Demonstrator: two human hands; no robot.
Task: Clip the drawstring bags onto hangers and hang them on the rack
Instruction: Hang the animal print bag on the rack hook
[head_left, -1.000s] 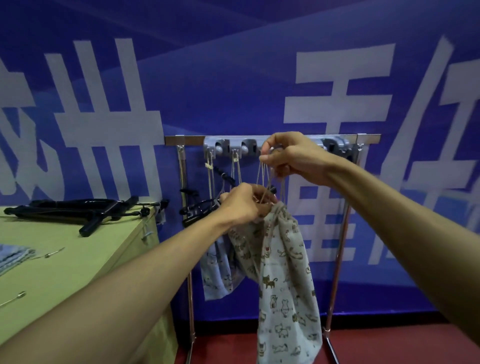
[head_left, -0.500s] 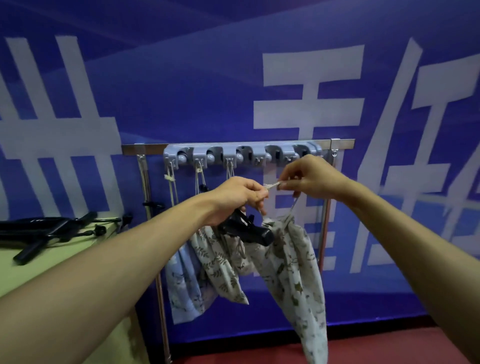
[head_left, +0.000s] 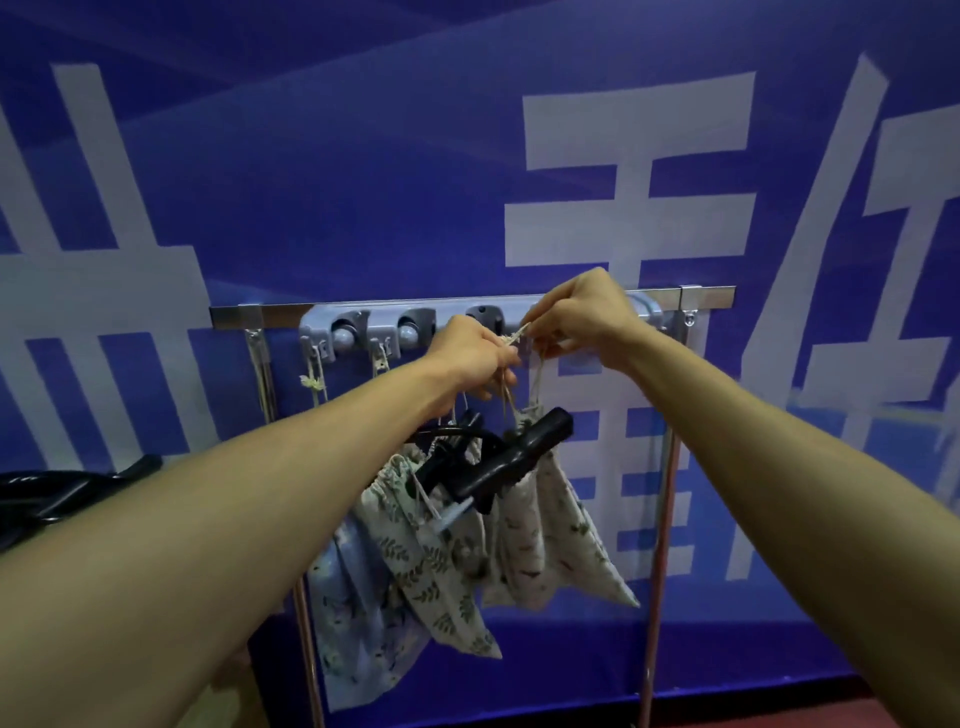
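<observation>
A metal rack (head_left: 234, 315) carries a grey strip of hook clamps (head_left: 353, 332). My left hand (head_left: 475, 353) and my right hand (head_left: 582, 314) both pinch the pale drawstring (head_left: 517, 335) of a cream printed bag (head_left: 550, 540) just in front of the strip. A black clip hanger (head_left: 511, 460) is on that bag's top, tilted. Left of it hang a leaf-print bag (head_left: 431, 571) and a light blue bag (head_left: 353, 618), their cords on the hooks.
Black hangers (head_left: 57, 493) lie on the table at the left edge. The rack's right post (head_left: 660, 519) runs down to a red floor (head_left: 779, 714). A blue banner with large white characters covers the wall behind.
Both hands have risen with the drawstring, from below the strip up to its level. The bag and hanger came up with them, and the view shifted closer.
</observation>
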